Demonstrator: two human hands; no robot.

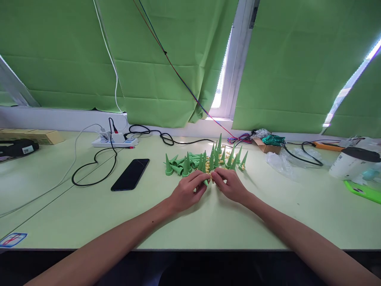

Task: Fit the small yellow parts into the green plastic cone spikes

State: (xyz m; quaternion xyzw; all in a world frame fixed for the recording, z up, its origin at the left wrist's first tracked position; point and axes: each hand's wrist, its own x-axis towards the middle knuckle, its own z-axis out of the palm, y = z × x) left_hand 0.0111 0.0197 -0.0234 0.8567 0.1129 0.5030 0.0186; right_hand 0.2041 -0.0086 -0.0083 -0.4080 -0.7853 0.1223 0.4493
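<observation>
My left hand [189, 191] is closed around a small green plastic cone [206, 182], which shows only in part between the fingers. Close beside it, my right hand [231, 186] pinches a tiny pale yellow piece [212, 179] at the cone's end; whether the two are joined I cannot tell. Just beyond both hands stand several upright green cones [219, 146]. More cones [195, 158] lie on their sides to the left of these. Small yellow pieces [207, 165] are scattered among the cones, partly hidden by them and by my fingers.
A black phone [130, 174] lies left of the cones, with a looped black cable [83, 185] and a white power strip [114, 141] behind. To the right are a small cardboard box [264, 147], clear plastic wrap [279, 163], a lidded cup [351, 163] and a green phone case [363, 191].
</observation>
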